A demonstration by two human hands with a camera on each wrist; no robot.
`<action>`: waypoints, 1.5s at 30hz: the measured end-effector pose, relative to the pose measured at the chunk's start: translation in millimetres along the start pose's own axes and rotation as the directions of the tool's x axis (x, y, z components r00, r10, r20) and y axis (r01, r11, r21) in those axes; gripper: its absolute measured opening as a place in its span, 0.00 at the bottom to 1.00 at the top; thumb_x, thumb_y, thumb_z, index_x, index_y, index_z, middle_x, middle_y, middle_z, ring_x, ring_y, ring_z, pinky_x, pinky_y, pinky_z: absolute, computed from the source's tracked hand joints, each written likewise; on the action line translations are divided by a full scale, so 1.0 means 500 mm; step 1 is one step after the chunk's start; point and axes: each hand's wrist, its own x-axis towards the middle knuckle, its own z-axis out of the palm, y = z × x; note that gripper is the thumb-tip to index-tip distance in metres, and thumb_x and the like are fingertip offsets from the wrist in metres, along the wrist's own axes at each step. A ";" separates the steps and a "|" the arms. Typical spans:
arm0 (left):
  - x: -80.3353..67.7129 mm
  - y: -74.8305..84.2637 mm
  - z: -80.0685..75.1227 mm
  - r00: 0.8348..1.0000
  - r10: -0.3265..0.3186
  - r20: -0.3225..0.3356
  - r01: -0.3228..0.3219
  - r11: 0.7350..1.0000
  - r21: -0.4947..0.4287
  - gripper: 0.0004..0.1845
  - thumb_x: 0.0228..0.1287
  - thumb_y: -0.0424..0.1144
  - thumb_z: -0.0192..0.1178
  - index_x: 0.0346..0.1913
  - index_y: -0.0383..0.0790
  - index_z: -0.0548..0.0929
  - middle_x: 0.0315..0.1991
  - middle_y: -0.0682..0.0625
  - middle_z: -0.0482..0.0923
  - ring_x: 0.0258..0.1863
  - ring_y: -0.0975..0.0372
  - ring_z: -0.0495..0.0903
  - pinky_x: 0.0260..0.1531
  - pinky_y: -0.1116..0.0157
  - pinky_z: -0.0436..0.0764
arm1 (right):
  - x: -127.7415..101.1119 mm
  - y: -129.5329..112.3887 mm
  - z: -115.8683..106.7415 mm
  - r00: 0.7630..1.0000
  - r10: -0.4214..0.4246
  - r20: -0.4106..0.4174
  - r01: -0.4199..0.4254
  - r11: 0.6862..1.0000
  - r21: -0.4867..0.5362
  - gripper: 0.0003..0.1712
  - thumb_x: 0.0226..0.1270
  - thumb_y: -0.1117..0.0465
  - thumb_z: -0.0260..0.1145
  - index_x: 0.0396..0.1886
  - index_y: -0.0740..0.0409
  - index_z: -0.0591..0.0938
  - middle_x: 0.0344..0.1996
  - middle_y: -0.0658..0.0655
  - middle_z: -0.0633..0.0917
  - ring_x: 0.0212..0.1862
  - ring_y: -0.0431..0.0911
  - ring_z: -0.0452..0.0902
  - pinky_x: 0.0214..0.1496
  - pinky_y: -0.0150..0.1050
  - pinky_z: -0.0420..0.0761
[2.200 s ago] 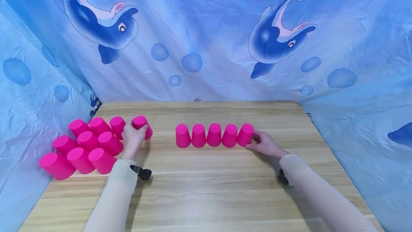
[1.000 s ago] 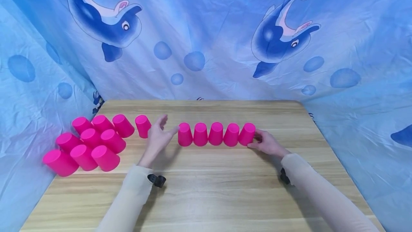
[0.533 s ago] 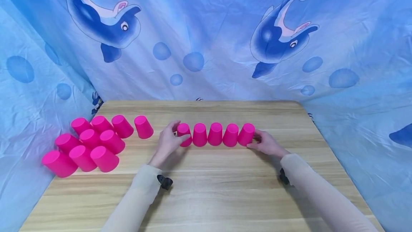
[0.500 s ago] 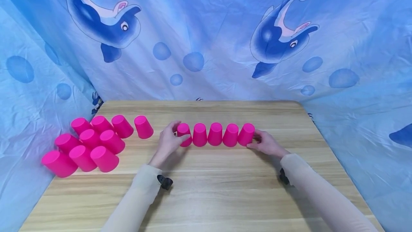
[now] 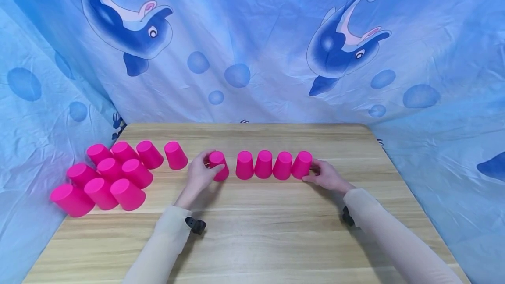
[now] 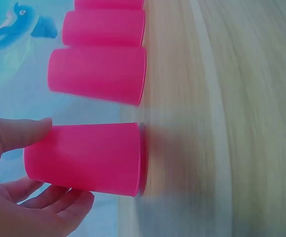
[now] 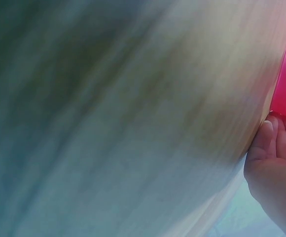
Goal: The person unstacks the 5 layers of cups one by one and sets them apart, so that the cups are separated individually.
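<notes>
Head view: an upturned pink cup [image 5: 218,165] is gripped by the left hand [image 5: 198,174], separated by a gap from the four-cup row [image 5: 272,165]; the row's right end cup [image 5: 301,164] is touched by the right hand [image 5: 327,176], fingers loosely curled. Bare table [image 5: 252,231] lies in front.

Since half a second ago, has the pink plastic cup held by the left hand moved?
Yes. The pink plastic cup in the left hand has slid left, opening a gap from the row of four pink cups, which stayed put on the wooden table.

pink cups, all upside down on the worktop [image 5: 276,231]: 15
cups in the left cluster [image 5: 112,171]: 10
cups in the row [image 5: 272,165]: 4
cup [image 5: 218,165] held apart: 1
hands: 2
</notes>
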 end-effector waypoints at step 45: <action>-0.077 -0.090 -0.213 0.967 -0.092 -0.239 0.130 0.980 0.151 0.35 0.61 0.40 0.65 0.69 0.34 0.64 0.58 0.34 0.71 0.54 0.43 0.71 0.51 0.46 0.74 | -0.001 0.002 -0.001 1.000 -0.012 0.000 0.012 1.000 0.005 0.36 0.56 0.59 0.74 0.64 0.59 0.72 0.57 0.59 0.77 0.58 0.56 0.72 0.59 0.53 0.72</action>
